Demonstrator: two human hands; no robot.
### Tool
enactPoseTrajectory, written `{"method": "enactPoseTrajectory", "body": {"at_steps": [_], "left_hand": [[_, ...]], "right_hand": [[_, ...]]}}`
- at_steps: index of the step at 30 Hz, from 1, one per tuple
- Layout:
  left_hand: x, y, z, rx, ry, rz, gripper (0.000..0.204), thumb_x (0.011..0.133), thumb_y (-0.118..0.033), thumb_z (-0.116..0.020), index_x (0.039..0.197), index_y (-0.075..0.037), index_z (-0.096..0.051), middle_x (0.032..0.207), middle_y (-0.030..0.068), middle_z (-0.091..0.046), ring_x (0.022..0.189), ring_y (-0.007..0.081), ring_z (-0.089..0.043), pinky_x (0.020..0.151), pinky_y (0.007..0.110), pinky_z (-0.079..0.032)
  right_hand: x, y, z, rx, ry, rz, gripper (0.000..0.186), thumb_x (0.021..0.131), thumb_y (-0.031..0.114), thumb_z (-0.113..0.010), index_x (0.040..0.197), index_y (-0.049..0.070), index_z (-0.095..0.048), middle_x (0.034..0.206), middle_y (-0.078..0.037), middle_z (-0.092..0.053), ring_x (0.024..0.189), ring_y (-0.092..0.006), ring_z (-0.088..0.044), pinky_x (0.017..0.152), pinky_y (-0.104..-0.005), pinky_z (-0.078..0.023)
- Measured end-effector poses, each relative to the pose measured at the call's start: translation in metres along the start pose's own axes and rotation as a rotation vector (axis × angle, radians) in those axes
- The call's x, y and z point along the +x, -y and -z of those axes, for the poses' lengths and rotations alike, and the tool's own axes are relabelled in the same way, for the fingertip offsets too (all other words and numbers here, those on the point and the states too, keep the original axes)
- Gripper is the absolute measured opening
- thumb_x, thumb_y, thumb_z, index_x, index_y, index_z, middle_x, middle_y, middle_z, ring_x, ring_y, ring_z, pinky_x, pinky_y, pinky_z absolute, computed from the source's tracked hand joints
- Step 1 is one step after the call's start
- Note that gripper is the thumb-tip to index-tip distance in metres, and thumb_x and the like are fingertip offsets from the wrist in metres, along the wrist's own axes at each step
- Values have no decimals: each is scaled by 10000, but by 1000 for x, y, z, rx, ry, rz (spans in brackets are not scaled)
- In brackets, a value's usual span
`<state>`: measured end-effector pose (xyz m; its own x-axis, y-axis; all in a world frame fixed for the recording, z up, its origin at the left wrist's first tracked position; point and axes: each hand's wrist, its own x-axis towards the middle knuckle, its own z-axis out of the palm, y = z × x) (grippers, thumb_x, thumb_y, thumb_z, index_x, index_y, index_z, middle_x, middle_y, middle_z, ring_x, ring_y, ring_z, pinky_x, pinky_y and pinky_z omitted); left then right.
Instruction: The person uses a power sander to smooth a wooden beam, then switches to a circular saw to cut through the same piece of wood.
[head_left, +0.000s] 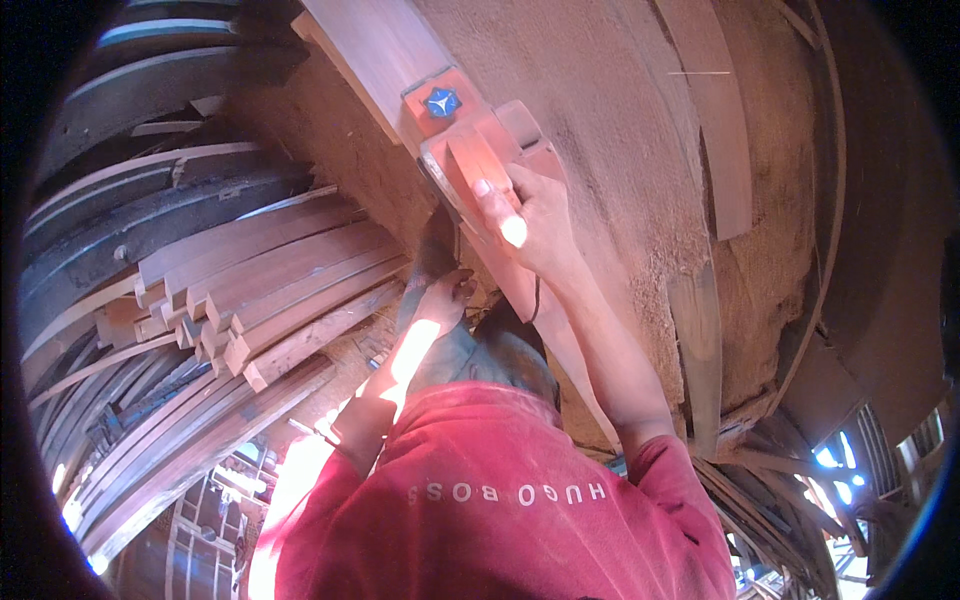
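Note:
My right hand is wrapped round the handle of an orange electric hand planer with a blue star-shaped knob at its front. Beneath the planer lies a long reddish-brown board, which reaches away to the upper left and also shows below the tool. A dark cord hangs near my right wrist. Lower and to the left, my left hand is in front of my legs with its fingers curled in, apart from the planer. I see nothing in it.
Stacked lumber with squared ends stands close on the left, with darker curved-looking planks beyond. A sawdust-covered surface spreads right of the planer. Another long board lies farther right. Loose wood strips are at lower right.

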<state>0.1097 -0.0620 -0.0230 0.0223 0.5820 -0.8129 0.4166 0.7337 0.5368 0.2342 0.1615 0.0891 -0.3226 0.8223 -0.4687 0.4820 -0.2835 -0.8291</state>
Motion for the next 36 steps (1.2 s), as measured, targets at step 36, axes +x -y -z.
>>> {"method": "enactPoseTrajectory", "body": {"at_steps": [36], "left_hand": [[64,-58,76,-671,33,-208,544,956,-155,-704,1382,39,-428,1259,154,-628,1162,221,-630,972,359,-519]], "right_hand": [[381,195,-101,-49,-306,706,525,932,533,-556,936,28,-700,684,-148,-641,674,-276,-658,666,-404,-524]]}}
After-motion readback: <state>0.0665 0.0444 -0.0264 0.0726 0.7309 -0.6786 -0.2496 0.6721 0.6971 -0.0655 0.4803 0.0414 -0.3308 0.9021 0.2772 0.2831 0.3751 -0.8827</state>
